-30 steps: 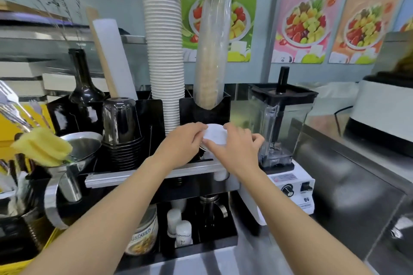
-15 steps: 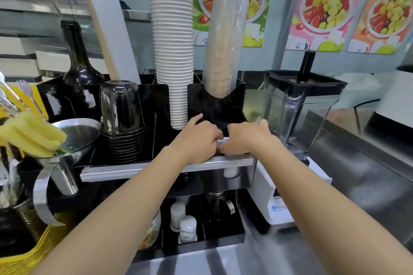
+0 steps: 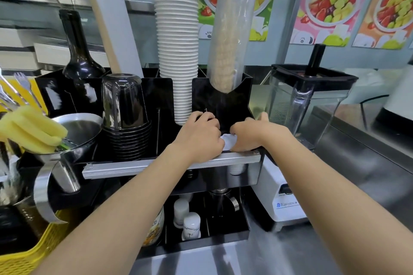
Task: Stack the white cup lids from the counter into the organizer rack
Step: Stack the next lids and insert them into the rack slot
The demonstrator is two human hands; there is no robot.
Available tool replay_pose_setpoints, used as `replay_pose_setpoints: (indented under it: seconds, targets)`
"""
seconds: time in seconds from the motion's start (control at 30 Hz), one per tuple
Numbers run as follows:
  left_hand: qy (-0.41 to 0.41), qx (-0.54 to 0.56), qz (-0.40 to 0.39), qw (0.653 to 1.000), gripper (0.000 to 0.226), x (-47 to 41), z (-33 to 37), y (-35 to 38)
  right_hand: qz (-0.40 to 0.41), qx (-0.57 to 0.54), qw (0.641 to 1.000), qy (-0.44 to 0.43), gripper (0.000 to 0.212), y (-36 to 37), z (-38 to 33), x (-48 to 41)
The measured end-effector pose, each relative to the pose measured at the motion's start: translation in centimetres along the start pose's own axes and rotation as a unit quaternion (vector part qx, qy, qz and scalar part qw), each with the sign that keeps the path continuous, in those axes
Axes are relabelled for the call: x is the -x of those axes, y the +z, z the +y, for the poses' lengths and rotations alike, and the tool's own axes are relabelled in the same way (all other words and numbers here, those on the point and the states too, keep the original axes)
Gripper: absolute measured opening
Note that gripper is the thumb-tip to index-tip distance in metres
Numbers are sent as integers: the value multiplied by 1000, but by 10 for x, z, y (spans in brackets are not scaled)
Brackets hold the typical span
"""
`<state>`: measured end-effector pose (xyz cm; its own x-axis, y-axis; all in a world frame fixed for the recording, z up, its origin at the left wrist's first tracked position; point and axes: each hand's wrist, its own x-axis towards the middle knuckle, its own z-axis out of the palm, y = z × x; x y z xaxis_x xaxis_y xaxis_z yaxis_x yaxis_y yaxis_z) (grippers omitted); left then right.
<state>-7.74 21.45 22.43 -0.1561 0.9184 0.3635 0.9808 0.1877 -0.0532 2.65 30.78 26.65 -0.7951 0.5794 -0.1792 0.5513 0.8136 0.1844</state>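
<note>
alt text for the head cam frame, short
Both hands, left hand and right hand, press white lids into a black organizer rack, behind its metal rail. A blender stands right of it.

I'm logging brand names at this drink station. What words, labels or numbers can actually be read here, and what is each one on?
"Blaniyree", roughly as it reads and with small unclear marks after it, beside a blue logo: on the white blender base.
Jar label on the lower shelf: a few characters, too blurred to read.
Fruit posters on the wall: no legible text in view.
White bottles on the lower shelf: a faint mark, unreadable.
</note>
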Motion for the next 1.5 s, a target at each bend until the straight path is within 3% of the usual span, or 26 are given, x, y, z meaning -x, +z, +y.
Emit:
replay_pose_setpoints:
  seconds: [0.17,0.2,0.27,0.33,0.6,0.73,0.9,1.03,1.13,1.33,1.5]
  targets:
    - [9,4,13,1000,51,1,0,0,-35,-62,997,-5,10,0,5,-6]
    - [10,8,13,1000,47,2,0,0,-47,-69,996,-13,13,-3,4,-5]
    - [13,13,9,1000,50,3,1,-2,-86,-89,992,-26,49,-10,2,-4]
    - [15,19,-6,1000,49,4,1,-2,-110,-96,989,-38,67,-13,0,-4]
    - [17,22,-50,998,39,1,1,-3,-134,-91,986,-41,71,-15,0,-6]
    - [22,22,-16,999,39,4,3,-5,-82,-115,989,-45,70,-11,4,2]
    - [-7,41,63,997,39,23,1,-20,72,-173,982,-30,74,-8,17,25]
    - [-50,89,165,981,53,65,-2,-44,233,-278,930,-58,65,-4,10,62]
    - [-88,114,201,969,55,110,-2,-55,300,-364,876,-98,63,10,-14,93]
    - [-179,153,187,954,57,211,-3,-46,293,-384,859,-170,66,56,-89,132]
    - [-262,171,132,941,54,292,-3,-18,183,-350,891,-224,73,115,-163,146]
